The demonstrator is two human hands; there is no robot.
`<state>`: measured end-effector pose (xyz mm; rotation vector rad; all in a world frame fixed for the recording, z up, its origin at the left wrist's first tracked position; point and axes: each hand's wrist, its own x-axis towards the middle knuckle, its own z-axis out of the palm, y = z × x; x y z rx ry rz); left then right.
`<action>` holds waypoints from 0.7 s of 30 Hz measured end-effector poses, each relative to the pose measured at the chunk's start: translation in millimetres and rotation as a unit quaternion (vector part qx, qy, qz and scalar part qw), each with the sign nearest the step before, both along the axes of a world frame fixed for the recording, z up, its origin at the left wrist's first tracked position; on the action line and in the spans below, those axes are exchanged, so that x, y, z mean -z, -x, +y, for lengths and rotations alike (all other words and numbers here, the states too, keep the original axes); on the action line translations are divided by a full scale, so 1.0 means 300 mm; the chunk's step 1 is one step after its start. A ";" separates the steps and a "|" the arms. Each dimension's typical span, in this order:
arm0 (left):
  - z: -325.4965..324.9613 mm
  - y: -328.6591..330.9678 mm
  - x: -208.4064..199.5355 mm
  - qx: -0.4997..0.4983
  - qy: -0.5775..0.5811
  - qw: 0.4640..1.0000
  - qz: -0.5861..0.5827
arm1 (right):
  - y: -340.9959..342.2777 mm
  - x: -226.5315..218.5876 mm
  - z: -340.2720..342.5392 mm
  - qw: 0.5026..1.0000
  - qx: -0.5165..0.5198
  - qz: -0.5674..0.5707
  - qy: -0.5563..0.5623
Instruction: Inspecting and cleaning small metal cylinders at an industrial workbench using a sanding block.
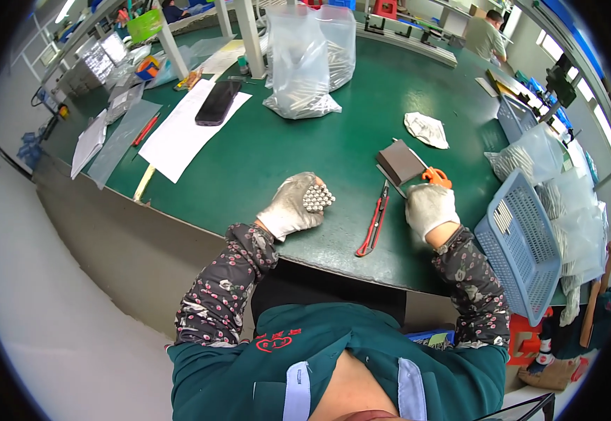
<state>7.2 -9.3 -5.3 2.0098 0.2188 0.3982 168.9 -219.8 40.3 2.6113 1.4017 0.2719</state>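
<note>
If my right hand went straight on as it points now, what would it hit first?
Probably the orange handle, right ahead of your right hand; the brown block lies just beyond, to the left. Depth is unclear, so hand and handle may already touch.

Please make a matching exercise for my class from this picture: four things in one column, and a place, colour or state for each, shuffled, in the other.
Column 1
1. Bundle of metal rods
2. Smartphone
3. Utility knife
4. Nearer plastic basket

Column 2
A. Blue, with a few slim rods inside
B. Lying on white paper
C. Held in the gloved left grip
D. Red, lying on the green table

Right pairs: 1-C, 2-B, 3-D, 4-A
</note>
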 end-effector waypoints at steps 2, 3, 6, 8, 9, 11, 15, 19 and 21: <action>-0.009 -0.002 -0.007 0.003 0.002 1.000 0.001 | -0.019 0.042 -0.009 1.000 -0.003 -0.019 -0.009; -0.008 -0.002 -0.006 0.004 0.014 1.000 0.003 | -0.020 0.051 -0.007 0.999 -0.001 -0.036 -0.019; 0.004 -0.005 0.000 0.010 0.002 1.000 0.007 | -0.031 0.044 0.014 1.000 0.022 -0.017 0.015; 0.008 -0.004 0.008 0.025 -0.001 1.000 0.003 | -0.027 0.008 0.016 0.999 0.035 0.021 0.000; 0.012 -0.004 0.015 0.023 -0.001 1.000 0.002 | -0.025 -0.010 0.016 0.997 0.047 0.058 -0.013; 0.020 -0.006 0.029 0.013 0.004 1.000 -0.002 | -0.045 -0.016 0.009 0.994 0.057 0.073 -0.053; 0.012 -0.005 0.004 0.014 -0.013 1.000 0.000 | -0.069 -0.053 -0.001 0.960 0.038 0.212 -0.179; 0.008 -0.007 0.001 0.019 0.011 1.000 0.007 | -0.069 -0.048 0.018 0.853 -0.040 0.439 -0.279; 0.010 -0.004 0.004 0.020 -0.001 1.000 0.009 | -0.004 -0.099 0.053 0.821 -0.017 0.500 -0.274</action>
